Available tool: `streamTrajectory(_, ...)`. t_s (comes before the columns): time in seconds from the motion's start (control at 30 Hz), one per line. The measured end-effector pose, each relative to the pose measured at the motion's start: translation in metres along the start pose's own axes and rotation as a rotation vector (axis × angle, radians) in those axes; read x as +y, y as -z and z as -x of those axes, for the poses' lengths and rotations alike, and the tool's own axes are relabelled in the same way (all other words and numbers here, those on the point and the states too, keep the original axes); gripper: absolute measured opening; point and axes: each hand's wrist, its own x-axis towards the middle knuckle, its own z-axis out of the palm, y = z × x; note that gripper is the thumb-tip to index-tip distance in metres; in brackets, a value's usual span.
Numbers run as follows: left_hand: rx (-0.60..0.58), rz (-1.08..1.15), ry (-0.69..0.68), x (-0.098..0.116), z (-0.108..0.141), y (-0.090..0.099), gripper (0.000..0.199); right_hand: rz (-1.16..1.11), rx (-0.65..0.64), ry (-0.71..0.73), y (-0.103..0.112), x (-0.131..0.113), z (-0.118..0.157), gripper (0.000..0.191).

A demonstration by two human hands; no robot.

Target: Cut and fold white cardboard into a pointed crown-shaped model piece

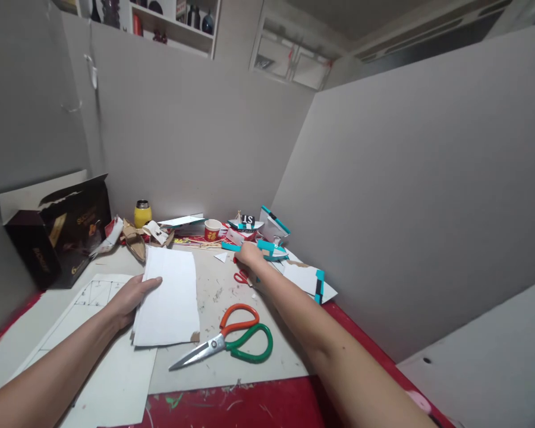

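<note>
My left hand [134, 297] grips the left edge of a stack of white card sheets [172, 297], thumb on top and fingers beneath. Far forward, my right hand [251, 254] is lowered to the tabletop with its fingers curled down and mostly hidden. It is beside a small pair of red-handled scissors [241, 277] and a teal-taped white paper boat [271, 250]; whether it grips anything does not show. Between my forearms lie large scissors [225, 339] with one orange and one green handle, blades partly apart. A small white paper triangle [221, 257] lies left of my right hand.
A dark box [66, 232] stands at the left, near a yellow bottle [142, 214]. A red paper cup [212, 229] and taped paper models are at the back. A sheet with pencil lines [111, 380] lies under my left arm. Grey partitions [196, 131] enclose the table.
</note>
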Motion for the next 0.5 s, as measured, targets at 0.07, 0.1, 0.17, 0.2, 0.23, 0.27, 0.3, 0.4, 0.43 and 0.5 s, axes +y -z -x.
streamTrajectory(0.07,-0.007,0.0,0.002,0.001,0.001,0.0,0.025,0.027,-0.036,-0.105,-0.002,0.002,-0.004,0.031)
streamTrajectory(0.1,-0.011,0.0,0.001,0.001,0.001,-0.001,0.025,0.024,-0.06,-0.138,-0.002,0.003,-0.005,0.031)
streamTrajectory(0.17,-0.02,0.0,0.0,0.002,0.002,-0.001,0.027,-0.005,-0.098,-0.159,-0.001,0.004,-0.004,0.031)
streamTrajectory(0.2,-0.021,0.0,0.0,0.002,0.002,-0.001,0.027,-0.029,-0.111,-0.153,0.002,0.005,-0.002,0.03)
streamTrajectory(0.23,-0.019,0.001,0.001,0.002,0.002,-0.001,0.027,-0.057,-0.121,-0.141,0.005,0.006,0.001,0.03)
streamTrajectory(0.27,-0.015,0.002,0.002,0.002,0.002,-0.001,0.027,-0.088,-0.126,-0.124,0.009,0.007,0.004,0.029)
streamTrajectory(0.3,-0.012,0.004,0.004,0.002,0.002,-0.001,0.027,-0.122,-0.128,-0.104,0.014,0.01,0.007,0.029)
streamTrajectory(0.4,-0.003,0.011,0.007,0.002,0.003,-0.002,0.029,-0.228,-0.101,-0.043,0.034,0.02,0.016,0.026)
streamTrajectory(0.43,-0.006,0.012,0.008,0.002,0.003,-0.002,0.029,-0.264,-0.081,-0.026,0.041,0.024,0.018,0.024)
streamTrajectory(0.5,-0.011,0.012,0.012,0.002,0.002,-0.002,0.029,-0.332,-0.026,0.001,0.052,0.031,0.02,0.021)
